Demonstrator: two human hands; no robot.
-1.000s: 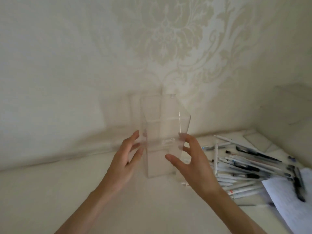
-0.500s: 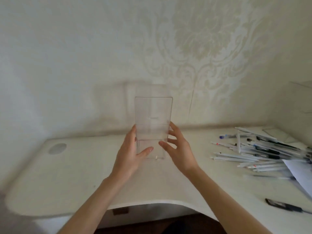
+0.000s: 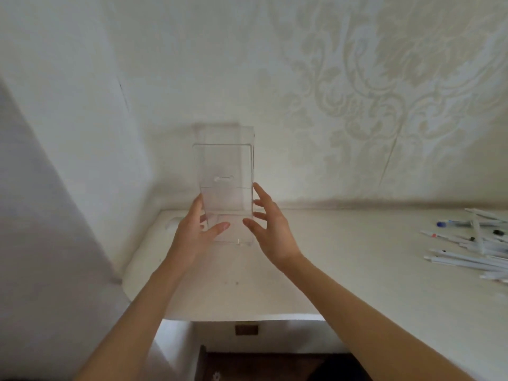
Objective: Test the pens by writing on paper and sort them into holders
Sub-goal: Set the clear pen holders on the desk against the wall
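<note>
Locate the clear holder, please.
Head view: the clear holder is upright at the desk's left end by the wall, between left hand and right hand.

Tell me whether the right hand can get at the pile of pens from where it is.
Probably yes. The right hand, fingers spread beside the clear holder that the left hand grips, holds nothing, and only bare desk lies between it and the pens to its right.

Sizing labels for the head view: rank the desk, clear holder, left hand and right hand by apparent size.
1. desk, largest, cut off by the frame.
2. clear holder.
3. left hand and right hand: these look alike, so they are unranked.
</note>
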